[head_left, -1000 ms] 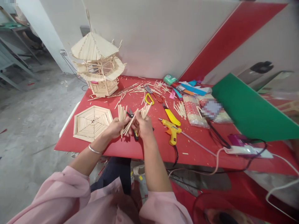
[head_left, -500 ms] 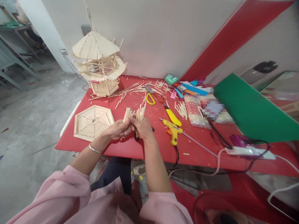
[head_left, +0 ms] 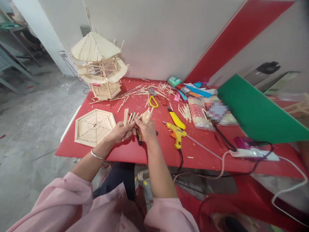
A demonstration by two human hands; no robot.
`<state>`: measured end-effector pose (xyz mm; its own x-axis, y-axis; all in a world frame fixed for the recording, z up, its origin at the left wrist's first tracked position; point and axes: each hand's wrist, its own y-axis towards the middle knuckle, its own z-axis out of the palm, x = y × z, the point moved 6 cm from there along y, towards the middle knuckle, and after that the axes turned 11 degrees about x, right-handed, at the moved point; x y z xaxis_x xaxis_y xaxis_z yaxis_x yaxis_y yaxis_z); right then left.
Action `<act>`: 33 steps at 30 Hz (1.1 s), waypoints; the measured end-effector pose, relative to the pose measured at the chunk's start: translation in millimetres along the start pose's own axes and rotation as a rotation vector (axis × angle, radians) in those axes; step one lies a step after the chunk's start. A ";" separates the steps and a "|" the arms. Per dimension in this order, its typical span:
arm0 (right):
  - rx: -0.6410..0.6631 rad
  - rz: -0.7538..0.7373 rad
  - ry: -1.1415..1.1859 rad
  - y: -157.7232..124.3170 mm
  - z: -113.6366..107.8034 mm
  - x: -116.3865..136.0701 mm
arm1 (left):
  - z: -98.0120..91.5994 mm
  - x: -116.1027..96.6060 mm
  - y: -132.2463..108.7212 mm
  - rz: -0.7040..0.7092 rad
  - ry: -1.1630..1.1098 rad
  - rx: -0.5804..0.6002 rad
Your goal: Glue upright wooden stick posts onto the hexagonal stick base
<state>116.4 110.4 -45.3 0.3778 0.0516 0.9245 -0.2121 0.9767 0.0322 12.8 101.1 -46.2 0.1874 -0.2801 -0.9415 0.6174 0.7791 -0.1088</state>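
Note:
Several short wooden sticks (head_left: 126, 116) stand up out of my left hand (head_left: 121, 131), whose fingers are closed round them. My right hand (head_left: 146, 130) grips another bunch of wooden sticks (head_left: 147, 116). The two hands meet at the fingertips above the front of the red table (head_left: 125, 151). Beneath them lies a dark tool (head_left: 139, 138), mostly hidden, so I cannot make out its kind. Left of my hands a hexagonal panel of sticks (head_left: 95, 127) lies flat.
A pagoda model of sticks (head_left: 98, 66) stands at the back left. Behind my hands lie scissors (head_left: 153, 100) and loose sticks. To the right are a yellow utility knife (head_left: 176, 120), a glue gun (head_left: 177, 133), packs of sticks (head_left: 200, 112), a power strip (head_left: 253, 154) and a green board (head_left: 260, 112).
The sticks in my left hand have spread further apart, and some lean toward my right hand. Both hands remain together in nearly the same place. The view has shifted slightly.

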 end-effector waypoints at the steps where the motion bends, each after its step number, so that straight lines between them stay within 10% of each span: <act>1: -0.022 0.002 0.021 -0.2 -1.6 0.3 | -1.0 0.9 0.5 0.002 -0.015 -0.006; 13: -0.076 -0.008 0.429 0.5 -20.7 4.0 | -14.6 8.0 2.7 0.001 0.007 -0.175; 33: -0.002 0.082 0.084 -3.5 6.9 -2.3 | 5.4 6.1 -0.5 -0.032 0.083 0.085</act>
<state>110.1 105.4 -44.9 0.4338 0.1487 0.8886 -0.2433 0.9690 -0.0434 17.8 96.0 -50.2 0.1052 -0.2540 -0.9615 0.6849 0.7195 -0.1152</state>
